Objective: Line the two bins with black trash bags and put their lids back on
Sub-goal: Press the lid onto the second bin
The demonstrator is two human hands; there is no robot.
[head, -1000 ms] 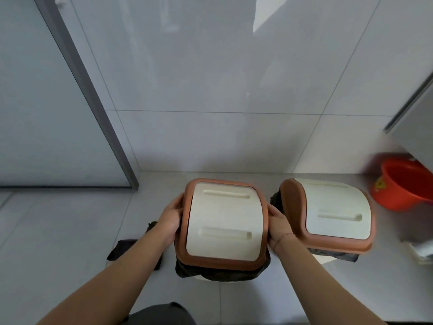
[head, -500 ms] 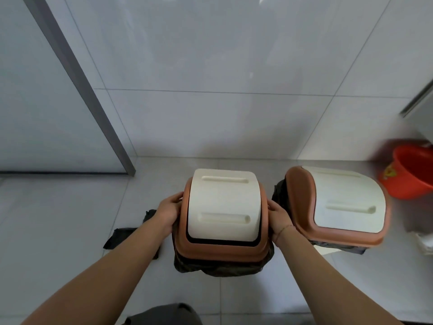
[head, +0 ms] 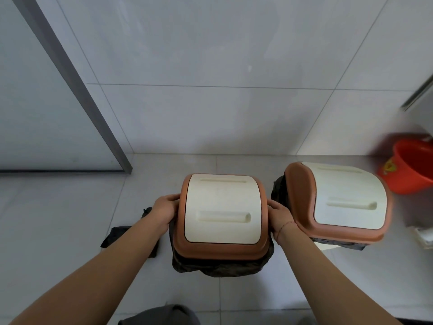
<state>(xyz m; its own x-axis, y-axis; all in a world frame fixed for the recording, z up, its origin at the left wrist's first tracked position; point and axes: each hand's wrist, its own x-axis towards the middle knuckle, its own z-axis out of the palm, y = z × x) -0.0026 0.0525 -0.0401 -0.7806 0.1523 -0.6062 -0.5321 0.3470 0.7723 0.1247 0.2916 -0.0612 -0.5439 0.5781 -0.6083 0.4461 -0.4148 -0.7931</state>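
Note:
Two bins stand on the floor tiles by the wall. The near bin's brown lid with a cream flap [head: 221, 209] sits on top, and a black trash bag [head: 220, 266] hangs out under its rim. My left hand [head: 164, 207] grips the lid's left edge and my right hand [head: 280, 214] grips its right edge. The second bin's lid [head: 339, 200] sits to the right, with black bag [head: 280, 193] showing beneath it and a bit of cream bin body [head: 328, 246] below.
A folded black bag [head: 117, 235] lies on the floor left of my left arm. An orange bucket [head: 412, 167] stands at the right by the wall. A grey door frame [head: 77, 85] runs down to the floor at the left. A white object [head: 425, 238] lies at the right edge.
The near lid has come down level on the bin, and its cream flap, which stood raised half a second ago, lies flush. Both hands keep their hold on the lid's sides.

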